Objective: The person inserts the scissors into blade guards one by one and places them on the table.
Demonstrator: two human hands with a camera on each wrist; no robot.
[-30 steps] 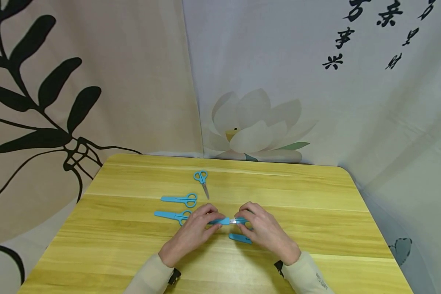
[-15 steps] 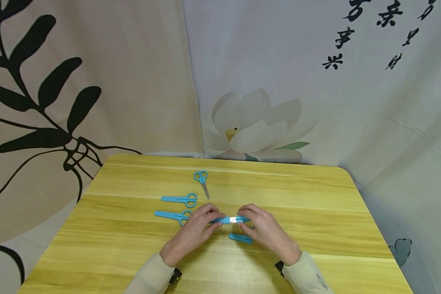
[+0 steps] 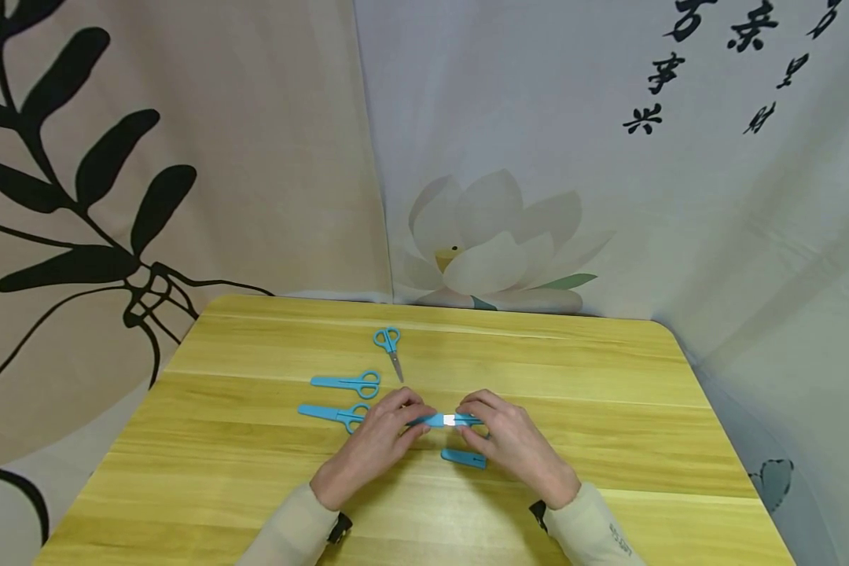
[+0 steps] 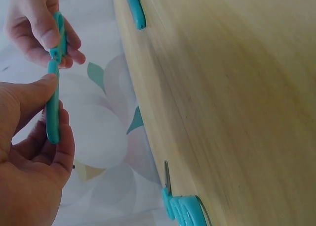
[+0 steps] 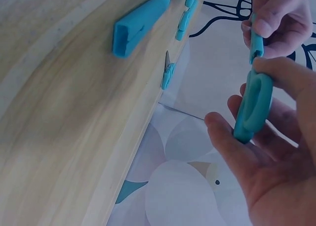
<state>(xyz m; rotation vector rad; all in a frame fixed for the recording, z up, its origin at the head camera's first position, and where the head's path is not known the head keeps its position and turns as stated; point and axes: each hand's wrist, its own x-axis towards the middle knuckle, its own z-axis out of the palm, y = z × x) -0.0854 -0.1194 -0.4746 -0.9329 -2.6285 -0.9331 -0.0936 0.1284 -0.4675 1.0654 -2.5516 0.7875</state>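
Centrally held scissors point(image 3: 469, 420): are bridging the space between the two hands, above the tabletop point(image 3: 644, 409); their long axis is running crosswise from hand to hand, almost level in the head view.
Direction: the blade point(image 3: 449, 420) is pointing toward the left hand point(image 3: 375, 436) and meeting the held sheath point(image 3: 429, 420), while the handles point(image 5: 267, 93) are facing the right hand point(image 3: 511, 442); only a short silver stretch is showing.
Left hand: is pinching the held sheath between thumb and bent fingers, the digits standing only a sheath's thickness apart.
Right hand: is gripping the handles with curved fingers and thumb, one loop showing among the digits.
Pose: both hands are facing each other, fingertips inward, while the forearms in pale sleeves point(image 3: 293, 519) are converging from the person's side.
Loose sheath point(image 3: 463, 459): is lying just nearer the person than the right fingertips, roughly crosswise.
Unsheathed scissors point(image 3: 388, 350): are resting beyond the left hand, blades pointing back toward the person.
Farther sheathed pair point(image 3: 343, 384): is lying beyond the left hand and to its left, sheath pointing left.
Nearer sheathed pair point(image 3: 321, 413): is lying left of the left hand, pointing likewise, its loops partly hidden by that hand.
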